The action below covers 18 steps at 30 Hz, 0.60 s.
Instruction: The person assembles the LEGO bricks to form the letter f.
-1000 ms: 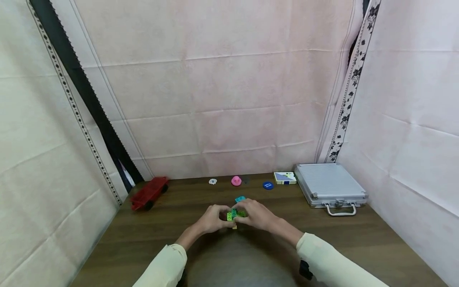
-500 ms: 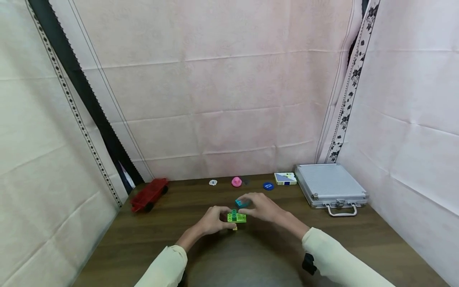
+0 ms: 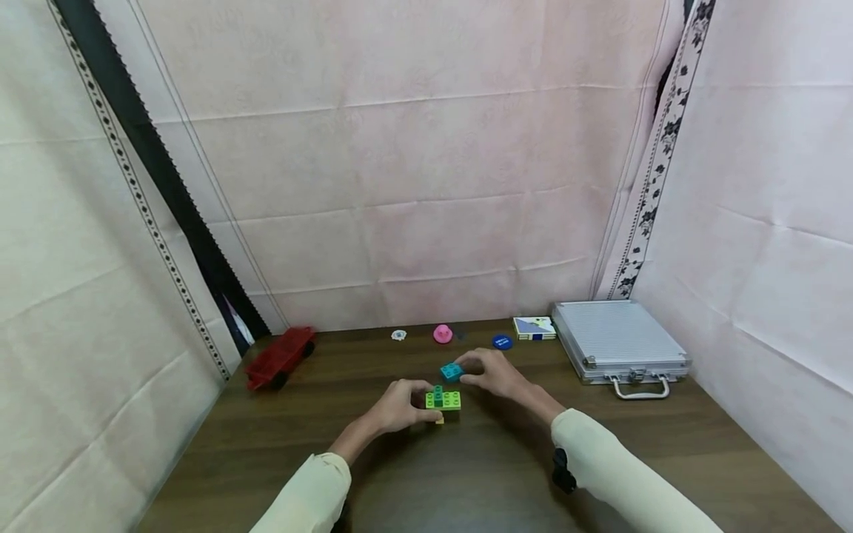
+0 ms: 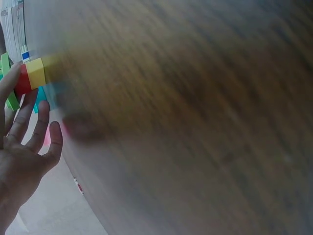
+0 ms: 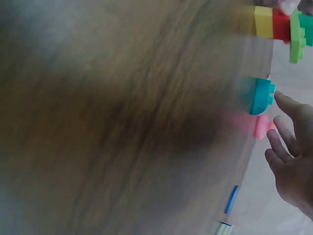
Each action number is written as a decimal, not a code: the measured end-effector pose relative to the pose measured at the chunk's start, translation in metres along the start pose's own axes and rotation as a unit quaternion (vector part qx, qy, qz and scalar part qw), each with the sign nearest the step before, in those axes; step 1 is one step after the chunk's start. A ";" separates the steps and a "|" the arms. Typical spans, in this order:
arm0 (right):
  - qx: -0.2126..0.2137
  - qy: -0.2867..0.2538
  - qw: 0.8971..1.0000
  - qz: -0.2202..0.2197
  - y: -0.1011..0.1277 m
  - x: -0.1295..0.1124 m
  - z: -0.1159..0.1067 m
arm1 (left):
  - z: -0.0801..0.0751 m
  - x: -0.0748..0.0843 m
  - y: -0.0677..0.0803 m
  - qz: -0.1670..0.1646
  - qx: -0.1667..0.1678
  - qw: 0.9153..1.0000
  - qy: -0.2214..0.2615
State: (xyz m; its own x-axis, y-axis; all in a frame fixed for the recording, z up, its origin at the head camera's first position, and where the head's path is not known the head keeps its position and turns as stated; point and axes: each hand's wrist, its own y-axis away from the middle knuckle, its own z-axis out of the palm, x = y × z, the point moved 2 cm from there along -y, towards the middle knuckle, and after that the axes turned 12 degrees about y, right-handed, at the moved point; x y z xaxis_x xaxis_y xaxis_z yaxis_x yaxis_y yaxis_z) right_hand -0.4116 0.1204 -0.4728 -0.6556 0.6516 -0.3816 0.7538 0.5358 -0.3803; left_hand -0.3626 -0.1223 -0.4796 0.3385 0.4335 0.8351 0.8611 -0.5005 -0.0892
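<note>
My left hand grips a small stack of bricks standing on the wooden table; the stack has a green plate on top and red and yellow bricks below. In the left wrist view my left hand reaches the stack with its fingertips at the red brick. Just behind the stack, my right hand pinches a teal brick. In the right wrist view my right hand has a fingertip against the teal brick, and the thumb is hidden; the stack shows above.
A red toy wagon lies at the back left. A silver case sits at the back right, with a card box beside it. A white disc, a pink piece and a blue disc line the back edge.
My right hand has left the brick stack, moved back to the teal brick and taken hold of it. My left hand has stayed on the stack.
</note>
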 end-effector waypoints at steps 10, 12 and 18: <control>-0.017 -0.002 0.999 0.028 -0.011 0.009 0.017 | 0.000 0.003 0.001 0.000 -0.004 1.000 0.013; -0.020 0.004 0.999 0.035 -0.012 0.009 0.020 | 0.000 0.003 0.001 0.003 -0.004 1.000 0.014; -0.026 0.046 0.998 0.032 -0.007 0.007 0.018 | 0.002 0.001 0.001 0.004 0.002 1.000 -0.002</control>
State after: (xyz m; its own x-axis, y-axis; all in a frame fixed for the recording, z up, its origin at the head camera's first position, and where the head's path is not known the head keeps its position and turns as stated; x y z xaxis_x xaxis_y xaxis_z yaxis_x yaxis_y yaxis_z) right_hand -0.4225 0.1114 -0.4878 -0.6017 0.7302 -0.3236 0.7964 0.5179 -0.3122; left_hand -0.3611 -0.1211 -0.4798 0.3470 0.4317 0.8326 0.8598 -0.5011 -0.0985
